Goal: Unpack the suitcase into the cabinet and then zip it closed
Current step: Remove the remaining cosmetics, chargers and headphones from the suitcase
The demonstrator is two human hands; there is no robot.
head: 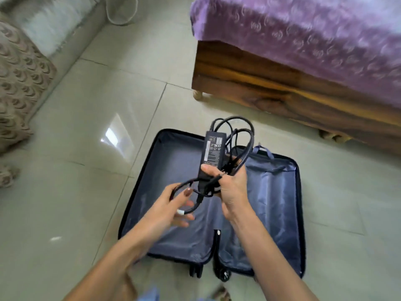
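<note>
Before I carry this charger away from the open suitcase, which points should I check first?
1. Right hand grips the power adapter: ok.
2. Left hand holds the cable near its lower end: ok.
3. Cable gathered, no loose loops: not ok, loops stick out above the adapter.
4. Suitcase emptied: ok as far as visible, both halves look bare.
5. Path to the cabinet: cannot tell, the cabinet is not in view.
6. Suitcase zipped: not ok, it lies open on the floor.
</note>
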